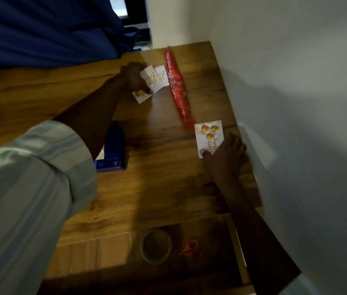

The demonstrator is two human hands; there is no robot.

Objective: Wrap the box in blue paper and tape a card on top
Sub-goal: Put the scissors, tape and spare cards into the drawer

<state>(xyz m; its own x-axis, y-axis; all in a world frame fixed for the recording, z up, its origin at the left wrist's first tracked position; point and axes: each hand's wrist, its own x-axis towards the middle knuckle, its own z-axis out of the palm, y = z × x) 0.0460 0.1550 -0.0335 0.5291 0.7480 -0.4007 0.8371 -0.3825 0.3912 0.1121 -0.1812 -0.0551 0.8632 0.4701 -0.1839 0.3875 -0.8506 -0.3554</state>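
My left hand (pixel 133 76) reaches far across the wooden table (pixel 157 188) and grips a small bunch of white cards with gold print (pixel 154 80). One more white card with gold balls (pixel 209 135) lies flat near the wall. My right hand (pixel 224 152) presses on its near corner with fingers and thumb. A blue box (pixel 113 150) sits under my left forearm, partly hidden by it. A roll of clear tape (pixel 156 246) lies at the near edge.
A red roll of wrapping paper (pixel 178 86) lies lengthwise between the two hands. Orange-handled scissors (pixel 191 249) rest beside the tape. Dark blue fabric (pixel 47 28) hangs along the table's far left edge. A white wall (pixel 296 103) borders the right side.
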